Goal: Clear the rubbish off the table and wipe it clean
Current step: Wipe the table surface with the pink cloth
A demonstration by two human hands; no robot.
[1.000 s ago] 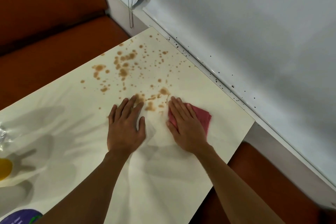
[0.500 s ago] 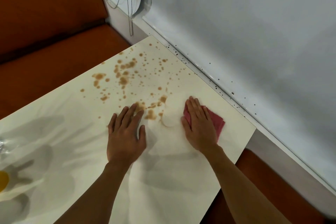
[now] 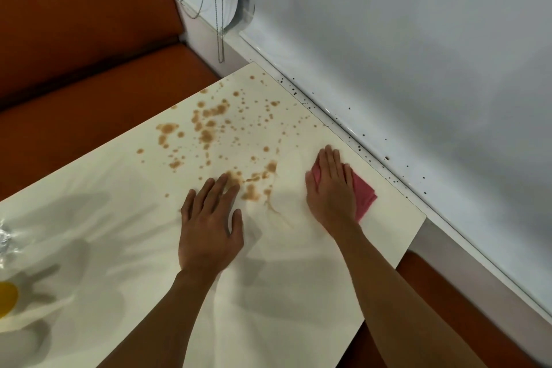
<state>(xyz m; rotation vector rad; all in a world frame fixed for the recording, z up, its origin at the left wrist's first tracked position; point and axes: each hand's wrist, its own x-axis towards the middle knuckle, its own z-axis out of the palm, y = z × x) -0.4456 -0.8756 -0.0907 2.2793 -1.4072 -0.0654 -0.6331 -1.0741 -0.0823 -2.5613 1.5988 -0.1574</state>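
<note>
Over the last second the right hand [image 3: 331, 188] has slid the pink cloth [image 3: 365, 198] right and slightly farther, away from the brown spatter [image 3: 206, 128] and up to the bench's [image 3: 388, 236] wall-side edge. A thin smeared arc near the closest drops marks where it passed. The right corner looks clean, but most of the spill, far and left, is still unwiped. The right grip is flat, fingers straight, pressing the cloth down rather than clutching it. The left hand [image 3: 209, 224] has stayed put, palm flat on the bench, fingertips at the spatter's near edge, holding nothing. A yellow object [image 3: 6, 297] sits at the left edge.
</note>
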